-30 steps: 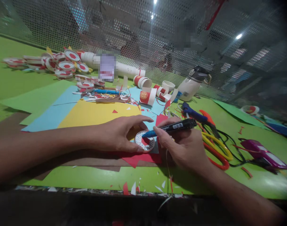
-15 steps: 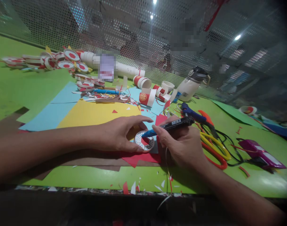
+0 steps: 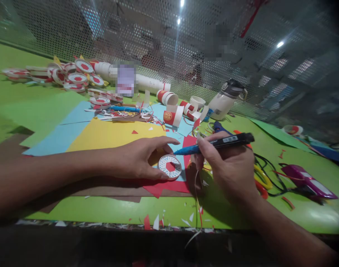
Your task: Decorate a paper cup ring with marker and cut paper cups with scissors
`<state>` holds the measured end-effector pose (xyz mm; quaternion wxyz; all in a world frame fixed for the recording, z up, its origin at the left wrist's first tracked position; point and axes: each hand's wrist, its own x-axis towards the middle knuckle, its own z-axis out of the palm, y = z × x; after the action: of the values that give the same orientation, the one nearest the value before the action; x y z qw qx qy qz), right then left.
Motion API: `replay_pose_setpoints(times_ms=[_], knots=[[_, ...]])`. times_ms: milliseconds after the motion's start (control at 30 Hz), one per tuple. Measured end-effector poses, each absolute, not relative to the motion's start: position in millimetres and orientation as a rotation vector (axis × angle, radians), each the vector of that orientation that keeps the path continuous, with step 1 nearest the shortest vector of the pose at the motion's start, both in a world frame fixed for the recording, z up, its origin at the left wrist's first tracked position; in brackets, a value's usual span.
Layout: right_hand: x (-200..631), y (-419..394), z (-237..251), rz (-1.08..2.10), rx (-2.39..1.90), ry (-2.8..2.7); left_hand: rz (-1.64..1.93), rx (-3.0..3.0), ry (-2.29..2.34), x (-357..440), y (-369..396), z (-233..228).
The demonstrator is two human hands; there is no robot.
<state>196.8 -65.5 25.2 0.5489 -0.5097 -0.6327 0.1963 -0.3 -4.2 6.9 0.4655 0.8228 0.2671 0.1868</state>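
Note:
My left hand (image 3: 143, 157) curls round a small round paper disc (image 3: 163, 160), gripping its rim between thumb and fingers. The disc is white with a red centre and blue dots round its ring. In my right hand (image 3: 227, 167) is a black marker pen (image 3: 225, 141) with a blue tip section, held tilted with its point toward the left. The pen's tip is near the disc's upper edge and looks lifted off its face. Under the disc lie sheets of light blue and red paper (image 3: 158, 188).
Similar paper discs (image 3: 77, 78) pile up at the back left. Cut paper cups (image 3: 173, 115), a bottle (image 3: 225, 99) and paper scraps lie behind my hands. Scissors (image 3: 262, 178), cables and a purple device (image 3: 308, 181) sit at right. A mesh screen stands behind.
My right hand has pulled the marker pen back to the right, taking its tip off the disc's face. My left hand and the disc stay in nearly the same place.

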Motion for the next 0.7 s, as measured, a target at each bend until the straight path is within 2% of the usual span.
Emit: replay_pose_setpoints(times_ms=[700], knots=[[200, -65, 19, 0.476, -1.226, -1.689, 0.479, 2.02, 0.589, -1, -3, 3]])
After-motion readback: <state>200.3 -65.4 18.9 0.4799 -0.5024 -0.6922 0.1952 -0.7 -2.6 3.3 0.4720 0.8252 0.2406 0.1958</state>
